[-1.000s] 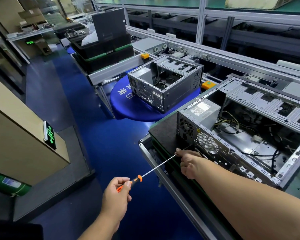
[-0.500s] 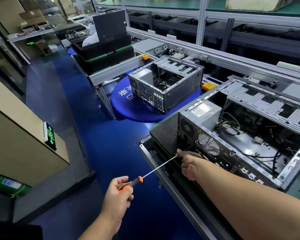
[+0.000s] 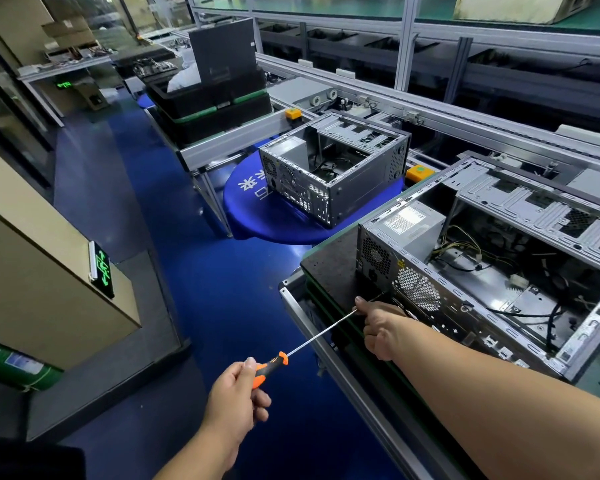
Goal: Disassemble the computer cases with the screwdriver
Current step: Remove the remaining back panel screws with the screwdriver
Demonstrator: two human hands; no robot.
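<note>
little has moved: left hand (image 3: pixel 238 393) still grips the screwdriver (image 3: pixel 312 336) handle, right hand (image 3: pixel 383 325) pinches its shaft at the near computer case (image 3: pixel 482 271) rear panel on the table (image 3: pixel 329 268). side panels already off; internals remain. far case (image 3: pixel 333 171) sits untouched.

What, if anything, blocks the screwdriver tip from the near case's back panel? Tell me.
Nothing visible blocks it. The left hand grips the screwdriver by its handle; the right hand guides the shaft near the tip against the rear panel of the near case. The right hand's fingers hide the exact contact point.
</note>
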